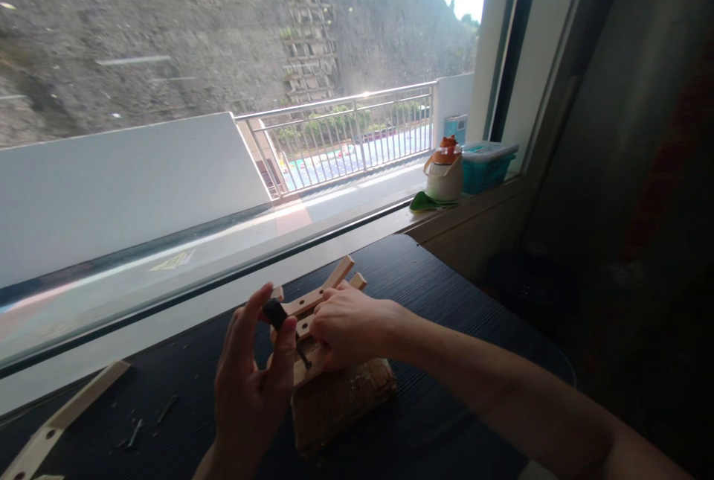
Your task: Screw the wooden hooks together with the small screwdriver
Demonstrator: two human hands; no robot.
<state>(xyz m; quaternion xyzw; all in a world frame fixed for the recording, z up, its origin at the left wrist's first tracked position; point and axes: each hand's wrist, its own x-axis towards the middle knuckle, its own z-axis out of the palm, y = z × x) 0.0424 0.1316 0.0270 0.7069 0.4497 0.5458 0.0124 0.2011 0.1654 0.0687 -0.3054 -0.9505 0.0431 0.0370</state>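
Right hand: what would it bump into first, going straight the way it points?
Probably the pale wooden bars: the right hand seems to rest against them. Past those, the left hand looks next, though depth is unclear.

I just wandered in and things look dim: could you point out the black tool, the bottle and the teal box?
Black tool (274,312): head view, on its thick upper end.
Bottle (445,184): head view, on its white body.
Teal box (486,175): head view, on its side.
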